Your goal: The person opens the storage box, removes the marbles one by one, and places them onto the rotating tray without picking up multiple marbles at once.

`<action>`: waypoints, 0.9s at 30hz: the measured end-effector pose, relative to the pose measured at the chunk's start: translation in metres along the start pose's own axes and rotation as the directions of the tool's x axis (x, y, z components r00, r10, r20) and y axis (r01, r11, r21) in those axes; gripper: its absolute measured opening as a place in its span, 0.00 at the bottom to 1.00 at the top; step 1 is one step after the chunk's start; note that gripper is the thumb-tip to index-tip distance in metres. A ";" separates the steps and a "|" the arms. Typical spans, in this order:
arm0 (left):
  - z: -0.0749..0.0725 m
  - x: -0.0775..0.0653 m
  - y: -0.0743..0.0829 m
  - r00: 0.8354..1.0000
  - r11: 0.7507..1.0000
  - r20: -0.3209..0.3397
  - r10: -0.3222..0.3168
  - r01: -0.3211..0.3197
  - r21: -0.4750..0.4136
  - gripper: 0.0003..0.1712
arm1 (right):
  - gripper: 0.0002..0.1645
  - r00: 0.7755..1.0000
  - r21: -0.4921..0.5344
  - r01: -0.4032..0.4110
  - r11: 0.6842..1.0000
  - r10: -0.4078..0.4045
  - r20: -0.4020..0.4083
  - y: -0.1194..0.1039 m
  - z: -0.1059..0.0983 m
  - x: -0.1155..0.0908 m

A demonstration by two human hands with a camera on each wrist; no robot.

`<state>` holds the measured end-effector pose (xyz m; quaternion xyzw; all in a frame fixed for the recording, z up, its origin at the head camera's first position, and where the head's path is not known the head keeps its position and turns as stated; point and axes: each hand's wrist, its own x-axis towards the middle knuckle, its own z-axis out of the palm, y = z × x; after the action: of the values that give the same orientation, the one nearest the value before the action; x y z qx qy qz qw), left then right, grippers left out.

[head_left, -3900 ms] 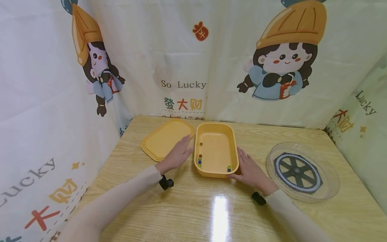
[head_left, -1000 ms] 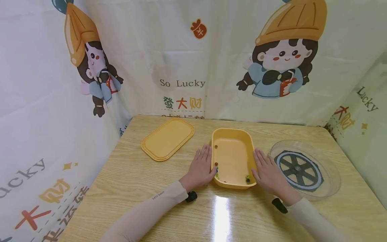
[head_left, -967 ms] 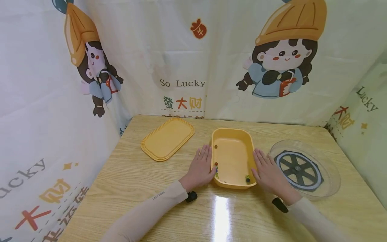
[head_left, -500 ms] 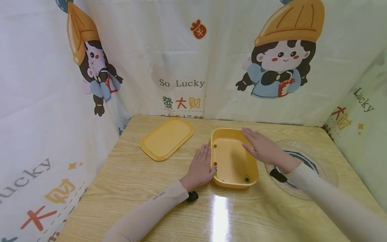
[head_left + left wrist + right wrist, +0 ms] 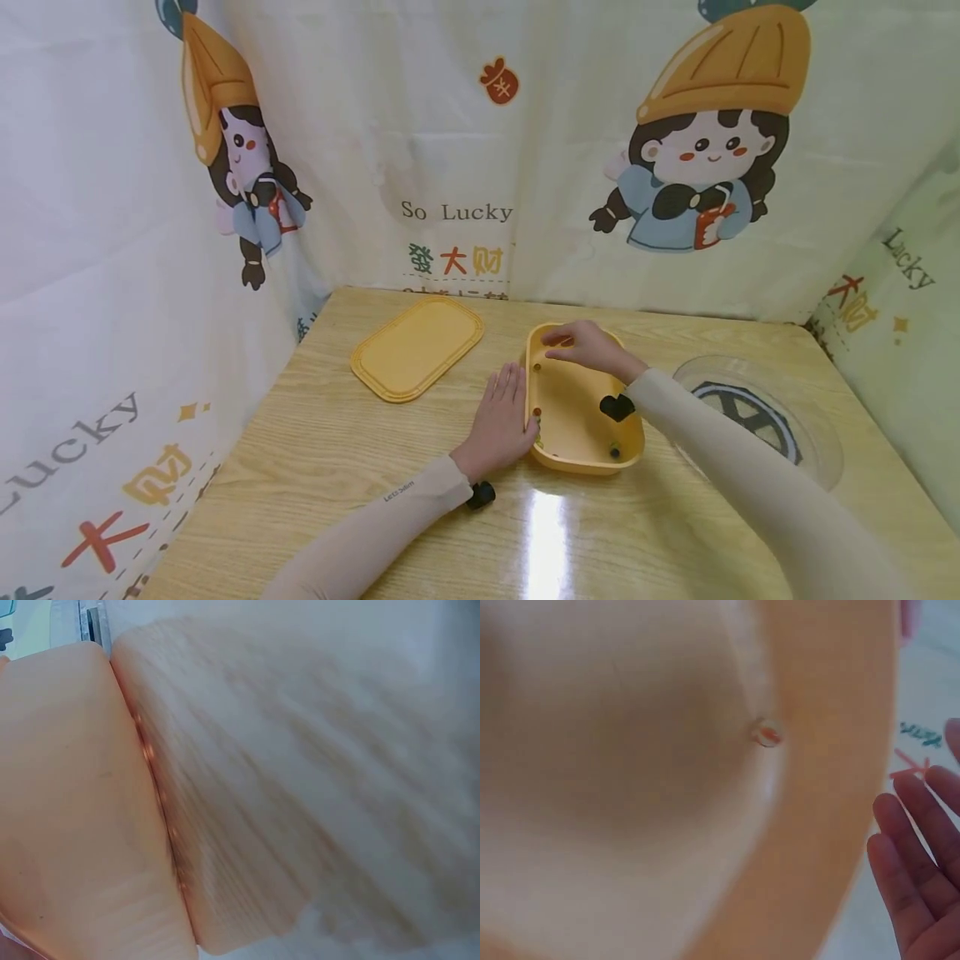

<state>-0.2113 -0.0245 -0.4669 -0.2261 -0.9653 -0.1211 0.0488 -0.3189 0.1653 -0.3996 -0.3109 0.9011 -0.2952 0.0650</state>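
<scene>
A person's left hand [image 5: 495,425] lies straight-fingered against the left wall of a yellow bin [image 5: 577,467] on a wooden counter [image 5: 637,533], while the right hand [image 5: 592,346] hovers over its far end, loosely bent fingers grasping nothing near a lone marble [image 5: 537,367] inside.
</scene>
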 end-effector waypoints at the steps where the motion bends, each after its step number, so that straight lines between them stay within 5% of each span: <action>1: 0.000 0.000 0.000 1.000 1.000 0.000 0.001 -0.001 -0.001 0.41 | 0.19 1.000 0.024 -0.012 1.000 0.012 -0.002 0.004 0.003 0.003; 17: 0.000 -0.002 0.003 0.999 1.000 -0.034 0.001 0.000 0.029 0.40 | 0.14 0.992 0.207 -0.129 0.970 0.122 0.043 0.038 0.041 0.024; 27: 0.004 0.000 0.001 0.999 0.999 -0.040 -0.003 0.005 0.042 0.39 | 0.12 0.990 0.208 -0.138 0.968 0.128 0.060 0.048 0.050 0.029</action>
<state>-0.2109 -0.0222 -0.4702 -0.2205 -0.9670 -0.1055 0.0723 -0.3526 0.1536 -0.4662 -0.2478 0.8817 -0.3769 0.1383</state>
